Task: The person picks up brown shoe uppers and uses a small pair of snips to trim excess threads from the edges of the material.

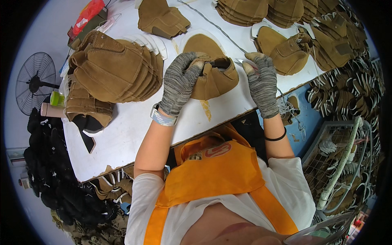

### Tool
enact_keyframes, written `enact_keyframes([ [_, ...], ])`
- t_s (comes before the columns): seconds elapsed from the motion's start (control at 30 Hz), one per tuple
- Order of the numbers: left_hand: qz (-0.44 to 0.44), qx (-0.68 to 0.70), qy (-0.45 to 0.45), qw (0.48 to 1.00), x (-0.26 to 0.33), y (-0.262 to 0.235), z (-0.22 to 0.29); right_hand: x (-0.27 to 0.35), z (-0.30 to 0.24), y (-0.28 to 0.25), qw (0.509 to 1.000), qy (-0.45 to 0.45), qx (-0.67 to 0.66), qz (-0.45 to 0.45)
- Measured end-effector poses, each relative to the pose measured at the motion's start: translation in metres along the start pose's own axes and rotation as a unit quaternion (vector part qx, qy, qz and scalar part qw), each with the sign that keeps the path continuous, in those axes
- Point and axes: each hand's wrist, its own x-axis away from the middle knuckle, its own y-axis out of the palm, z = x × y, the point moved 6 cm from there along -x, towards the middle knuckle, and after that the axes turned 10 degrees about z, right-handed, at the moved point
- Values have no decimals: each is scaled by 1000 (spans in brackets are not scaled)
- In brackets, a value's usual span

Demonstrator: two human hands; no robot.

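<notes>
A brown shoe upper (216, 85) is placed on the near middle of the white worktop (134, 128), its left edge pinched between the thumb and fingers of the gloved left hand (181, 79). Just to its right, a small pointed tool (239, 61), mostly hidden, is gripped by the curled right hand (261, 79). A stack of uppers (118, 73) is set to the left.

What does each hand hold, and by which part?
Left hand: a shoe upper, by its left side. Right hand: a pointed tool, held part hidden.
</notes>
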Motion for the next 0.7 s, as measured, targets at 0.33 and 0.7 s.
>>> enact_keyframes([
  [0.33, -89, 210, 0, 974, 1, 9, -14, 1, -53, 33, 962, 94, -245, -71],
  [0.7, -88, 395, -218, 888, 4, 21, -39, -27, 14, -41, 970, -20, -164, 180],
])
